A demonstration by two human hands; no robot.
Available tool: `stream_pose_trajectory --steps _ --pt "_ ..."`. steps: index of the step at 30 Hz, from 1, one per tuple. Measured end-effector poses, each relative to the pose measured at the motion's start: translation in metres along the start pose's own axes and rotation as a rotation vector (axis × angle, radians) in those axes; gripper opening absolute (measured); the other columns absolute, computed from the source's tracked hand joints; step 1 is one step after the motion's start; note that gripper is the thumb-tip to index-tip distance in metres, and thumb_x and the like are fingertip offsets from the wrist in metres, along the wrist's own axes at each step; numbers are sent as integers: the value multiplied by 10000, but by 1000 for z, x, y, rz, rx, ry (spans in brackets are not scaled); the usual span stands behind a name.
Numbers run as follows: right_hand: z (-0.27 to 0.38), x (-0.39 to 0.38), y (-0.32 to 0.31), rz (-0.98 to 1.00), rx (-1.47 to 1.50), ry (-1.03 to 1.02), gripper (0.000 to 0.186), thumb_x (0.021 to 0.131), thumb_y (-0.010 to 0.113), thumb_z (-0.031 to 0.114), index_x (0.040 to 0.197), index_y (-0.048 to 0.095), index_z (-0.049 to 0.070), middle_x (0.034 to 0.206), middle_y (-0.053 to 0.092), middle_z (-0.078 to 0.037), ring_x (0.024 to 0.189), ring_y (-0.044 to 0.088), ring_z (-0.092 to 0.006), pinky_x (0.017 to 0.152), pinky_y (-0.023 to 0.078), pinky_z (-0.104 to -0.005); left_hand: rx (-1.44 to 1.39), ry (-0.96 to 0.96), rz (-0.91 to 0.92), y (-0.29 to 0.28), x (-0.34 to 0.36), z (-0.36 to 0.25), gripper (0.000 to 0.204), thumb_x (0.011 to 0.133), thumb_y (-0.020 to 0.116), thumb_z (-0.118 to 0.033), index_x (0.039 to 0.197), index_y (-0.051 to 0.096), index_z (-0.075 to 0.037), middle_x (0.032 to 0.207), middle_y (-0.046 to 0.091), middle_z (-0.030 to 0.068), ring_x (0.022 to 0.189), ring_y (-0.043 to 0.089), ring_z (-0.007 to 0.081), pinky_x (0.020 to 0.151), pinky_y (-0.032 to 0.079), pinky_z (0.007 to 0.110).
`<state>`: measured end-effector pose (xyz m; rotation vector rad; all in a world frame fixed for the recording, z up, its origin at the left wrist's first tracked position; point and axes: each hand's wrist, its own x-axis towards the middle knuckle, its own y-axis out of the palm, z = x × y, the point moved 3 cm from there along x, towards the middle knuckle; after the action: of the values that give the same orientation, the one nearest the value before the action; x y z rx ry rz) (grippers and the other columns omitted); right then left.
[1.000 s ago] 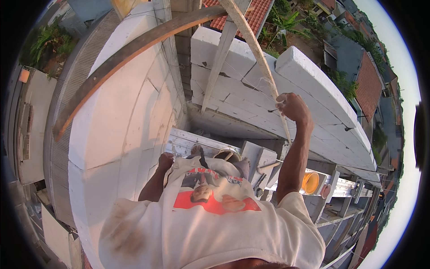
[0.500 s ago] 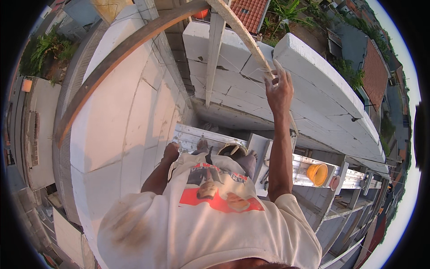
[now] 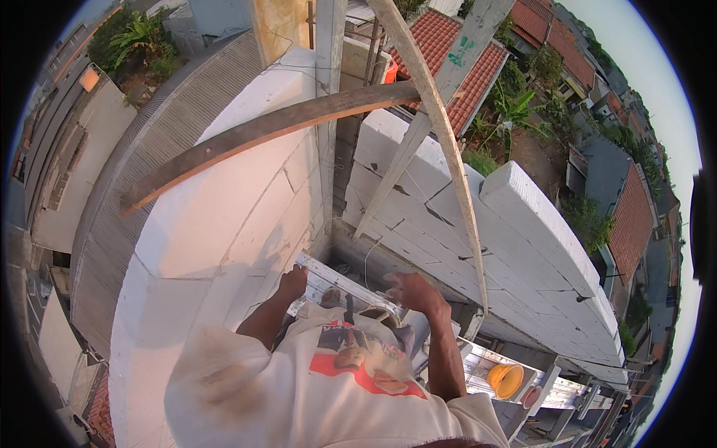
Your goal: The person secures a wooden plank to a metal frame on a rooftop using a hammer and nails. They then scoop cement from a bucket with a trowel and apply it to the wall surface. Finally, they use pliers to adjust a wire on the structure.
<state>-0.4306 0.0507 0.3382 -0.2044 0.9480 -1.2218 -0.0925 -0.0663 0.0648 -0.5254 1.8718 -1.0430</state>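
Pale line (image 3: 367, 261) hangs just left of the right hand (image 3: 418, 293), near the far block wall (image 3: 429, 224). Right grip: fingers partly extended; hold on the line cannot be told. Left hand (image 3: 293, 282): fingers curled, contents hidden. Done: lower block courses laid. Apparently incomplete: top course (image 3: 549, 224), present on the right part only.

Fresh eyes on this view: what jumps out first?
A dark brown plank and a pale plank seem to meet at top centre, seen against white block walls. A yellow bucket catches the eye at lower right. Below centre, the left hand and right hand reach past the printed shirt.
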Motion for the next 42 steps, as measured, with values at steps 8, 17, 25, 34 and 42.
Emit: stream_pose_trajectory --steps 8,17,25,34,42 --pt "-38 -22 -48 -586 -96 -18 312 914 732 93 1210 713 -3 1060 767 -208 967 762 -346 862 588 -435 58 53 -28 -10 38 -23 320 950 589 -134 1253 589 -32 1162 659 218 1010 733 372 842 551 548" --pt "-140 -16 73 -144 -132 176 349 895 736 312 1195 768 135 1156 760 -198 1118 711 -404 982 562 -488 -38 -132 355 17 28 -20 346 929 626 -158 1249 739 -96 1363 688 164 1205 698 354 988 529 564" --pt "-152 -21 98 52 -197 236 373 898 691 313 1237 746 168 1164 752 -214 1118 713 -404 960 561 -494 -71 -333 472 61 -17 7 386 958 639 -206 1324 730 -124 1402 681 151 1324 634 342 1051 506 556" --pt "-154 -12 76 35 -110 189 419 901 748 240 1274 722 50 1151 760 -231 1108 738 -378 954 580 -443 -99 -427 485 73 -32 7 423 918 679 -166 1334 715 -100 1445 638 159 1361 581 361 1069 499 527" --pt "-43 52 4 -178 112 -87 360 952 728 129 1272 690 -32 1074 779 -224 1030 772 -310 904 596 -386 -195 -423 501 65 -32 -6 394 922 683 -195 1288 722 -54 1431 642 189 1327 616 379 1067 524 515"
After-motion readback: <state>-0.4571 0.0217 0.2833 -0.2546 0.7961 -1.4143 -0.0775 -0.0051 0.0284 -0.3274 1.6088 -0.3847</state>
